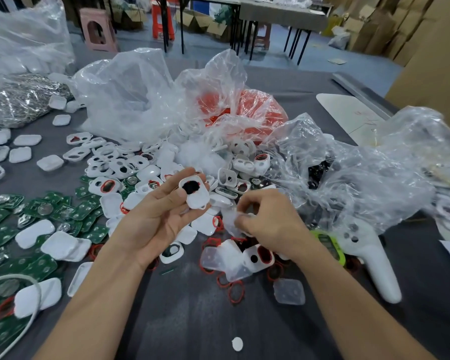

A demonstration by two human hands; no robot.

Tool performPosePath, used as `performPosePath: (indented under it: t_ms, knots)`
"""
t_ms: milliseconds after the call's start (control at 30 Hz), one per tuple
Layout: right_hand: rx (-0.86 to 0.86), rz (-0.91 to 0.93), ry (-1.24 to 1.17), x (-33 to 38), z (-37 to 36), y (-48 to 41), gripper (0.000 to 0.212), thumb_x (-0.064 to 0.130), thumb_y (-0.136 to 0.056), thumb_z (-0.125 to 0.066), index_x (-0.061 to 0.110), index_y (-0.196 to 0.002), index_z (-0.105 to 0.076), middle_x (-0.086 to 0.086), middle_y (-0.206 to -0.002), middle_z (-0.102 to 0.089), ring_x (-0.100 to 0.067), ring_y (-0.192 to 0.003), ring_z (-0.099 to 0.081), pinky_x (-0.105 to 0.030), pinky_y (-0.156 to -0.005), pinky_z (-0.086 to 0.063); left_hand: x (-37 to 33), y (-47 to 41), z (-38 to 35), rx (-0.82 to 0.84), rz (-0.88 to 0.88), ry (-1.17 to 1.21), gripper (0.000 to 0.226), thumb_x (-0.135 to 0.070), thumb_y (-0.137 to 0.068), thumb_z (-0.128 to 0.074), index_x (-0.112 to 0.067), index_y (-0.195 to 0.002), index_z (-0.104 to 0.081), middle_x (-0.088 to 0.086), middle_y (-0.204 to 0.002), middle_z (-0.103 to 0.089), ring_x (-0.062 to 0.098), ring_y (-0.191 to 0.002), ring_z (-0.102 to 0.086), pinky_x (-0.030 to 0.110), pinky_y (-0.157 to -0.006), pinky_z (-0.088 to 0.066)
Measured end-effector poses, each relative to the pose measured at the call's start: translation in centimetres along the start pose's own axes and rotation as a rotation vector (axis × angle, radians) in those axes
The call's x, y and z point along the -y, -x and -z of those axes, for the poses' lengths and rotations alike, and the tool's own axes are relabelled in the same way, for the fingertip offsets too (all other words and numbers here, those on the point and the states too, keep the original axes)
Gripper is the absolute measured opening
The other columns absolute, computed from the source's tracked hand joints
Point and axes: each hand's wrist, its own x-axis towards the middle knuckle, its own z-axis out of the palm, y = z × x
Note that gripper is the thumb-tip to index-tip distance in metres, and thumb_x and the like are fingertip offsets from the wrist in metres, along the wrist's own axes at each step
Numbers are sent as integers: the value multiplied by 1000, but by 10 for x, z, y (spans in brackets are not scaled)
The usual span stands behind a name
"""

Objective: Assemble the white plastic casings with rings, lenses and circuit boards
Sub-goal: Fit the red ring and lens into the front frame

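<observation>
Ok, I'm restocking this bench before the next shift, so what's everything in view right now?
White casings: many, white, heaped mid-table.
Circuit boards: many, green, table's left.
Rings: several, red, front centre.
Clear lenses: a few, translucent, front centre.
Plastic bags: several, clear, behind and right; one holds red parts.
Metal parts: a bagful, silvery, far left.
Controller: one, white, right.
Table: one, grey.
Left hand: grips one casing.
Right hand: pinches a clear piece.
</observation>
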Motion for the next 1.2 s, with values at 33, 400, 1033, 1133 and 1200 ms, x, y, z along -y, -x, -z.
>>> performPosePath:
  t_ms: [33, 400, 1033, 1133, 1200]
  knots:
    - [-57, -25, -125, -1, 3, 2, 18, 18, -76, -84, 25, -68, -69, 13, -62, -64, 3, -52, -53, -15, -54, -42, 0, 1, 0, 1, 4, 1, 35, -3, -89, -55, -17, -108, -81, 10, -131, -70, 25, -114, -71, 36, -79, -63]
    - [-303, 64, -768, 11, -4, 17, 32, -9, -79, -69, 21, -75, -80, 1, -90, -80, -14, -92, -76, -24, -81, -58, 8, 4, -5, 59, 100, -75, 37, -11, -78, -75, -14, -115, -78, 13, -130, -70, 28, -112, -72, 37, -78, -63]
    - [-171, -93, -975, 19, -18, -10, 5, 13, -79, -84, 17, -80, -81, -9, -77, -77, -17, -60, -66, -21, -50, -48, 5, -2, -1, 30, 93, -153, 41, -14, -75, -78, -15, -115, -78, 10, -122, -73, 25, -107, -73, 36, -82, -61]
    - [-154, -78, -970, 17, -18, -10, 11, 10, -83, -81, 20, -79, -82, -5, -72, -75, -13, -58, -62, -23, -52, -48, 5, -1, -3, 21, 97, -162, 39, -11, -78, -73, -14, -117, -77, 14, -126, -72, 27, -109, -72, 37, -82, -62]
    - [-145, -21, -946, 17, -16, -10, 20, 6, -84, -80, 24, -76, -82, -2, -72, -76, -9, -61, -66, -20, -58, -52, 6, -2, -5, 19, 108, -172, 36, -12, -79, -72, -14, -115, -78, 14, -126, -71, 27, -109, -72, 38, -84, -63]
